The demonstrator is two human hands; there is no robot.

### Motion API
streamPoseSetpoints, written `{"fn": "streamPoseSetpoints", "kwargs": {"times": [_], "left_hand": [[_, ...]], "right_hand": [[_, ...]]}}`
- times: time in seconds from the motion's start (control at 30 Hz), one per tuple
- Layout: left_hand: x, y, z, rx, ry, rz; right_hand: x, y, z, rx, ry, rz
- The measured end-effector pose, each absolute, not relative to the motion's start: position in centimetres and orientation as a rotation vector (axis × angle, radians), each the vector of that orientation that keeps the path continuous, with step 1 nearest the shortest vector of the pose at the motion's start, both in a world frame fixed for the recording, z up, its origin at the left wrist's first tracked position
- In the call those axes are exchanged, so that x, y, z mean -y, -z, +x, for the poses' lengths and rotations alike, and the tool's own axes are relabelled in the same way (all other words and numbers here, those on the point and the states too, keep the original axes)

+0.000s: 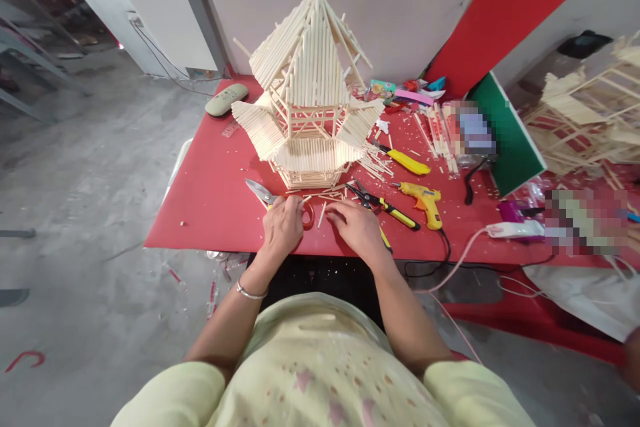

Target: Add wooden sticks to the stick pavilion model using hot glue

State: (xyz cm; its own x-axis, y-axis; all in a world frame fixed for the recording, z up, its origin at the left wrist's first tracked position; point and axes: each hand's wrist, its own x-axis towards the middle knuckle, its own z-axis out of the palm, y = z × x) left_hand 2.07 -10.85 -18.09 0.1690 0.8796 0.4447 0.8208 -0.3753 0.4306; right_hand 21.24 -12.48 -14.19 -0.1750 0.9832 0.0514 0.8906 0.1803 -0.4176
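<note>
A model pagoda of pale wooden sticks point(313, 153) stands upright on the red table point(200, 213) in front of me. My left hand point(284, 221) is closed, and a short wooden stick point(306, 199) pokes out from its fingertips. Under that hand lie scissors point(259, 191), their blades pointing left and a red handle loop showing on the right. My right hand point(356, 227) has its fingers curled, thumb and forefinger close together; what they hold, if anything, is too small to make out. Just left of its fingertips is a loose stick point(321, 215).
Right of the pagoda lie a yellow utility knife point(409, 162), pliers point(395, 212) and a yellow glue gun point(425, 202) with a cord. Stick scraps surround them. A glasses case point(227, 99) rests at the back left. A green board point(505, 133) and power strip point(515, 231) are farther right.
</note>
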Motion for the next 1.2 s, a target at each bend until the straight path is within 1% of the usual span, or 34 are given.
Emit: {"fn": "streamPoseSetpoints", "kwargs": {"times": [0.13, 0.4, 0.57, 0.7, 0.87, 0.97, 1.1, 1.2], "left_hand": [[10.9, 18.0, 0.7, -1.684, -0.951, 2.370], [10.5, 17.6, 2.0, -1.682, -0.917, 2.406], [10.2, 16.8, 3.1, -1.649, -0.922, 2.371], [10.4, 16.3, 4.0, -1.420, -0.959, 2.316], [10.0, 16.6, 5.0, -1.162, -0.807, 2.370], [9.6, 16.6, 5.3, -1.069, -0.894, 2.308], [9.7, 15.9, 5.5, -1.124, -1.119, 2.097], [10.1, 15.2, 5.9, -1.227, -1.115, 1.943]], "right_hand": [[12.3, 14.5, 20.6, 2.233, -0.419, -1.752], [12.6, 14.6, 20.4, 2.190, -0.299, -1.940], [12.6, 14.1, 20.5, 2.166, -0.312, -1.986], [12.0, 13.8, 21.4, 2.136, -0.422, -1.895], [11.9, 13.4, 22.8, 2.042, -0.583, -1.706], [12.1, 13.0, 23.3, 1.969, -0.661, -1.584], [12.3, 12.3, 23.5, 1.827, -0.707, -1.460], [12.4, 11.9, 23.5, 1.681, -0.752, -1.388]]}}
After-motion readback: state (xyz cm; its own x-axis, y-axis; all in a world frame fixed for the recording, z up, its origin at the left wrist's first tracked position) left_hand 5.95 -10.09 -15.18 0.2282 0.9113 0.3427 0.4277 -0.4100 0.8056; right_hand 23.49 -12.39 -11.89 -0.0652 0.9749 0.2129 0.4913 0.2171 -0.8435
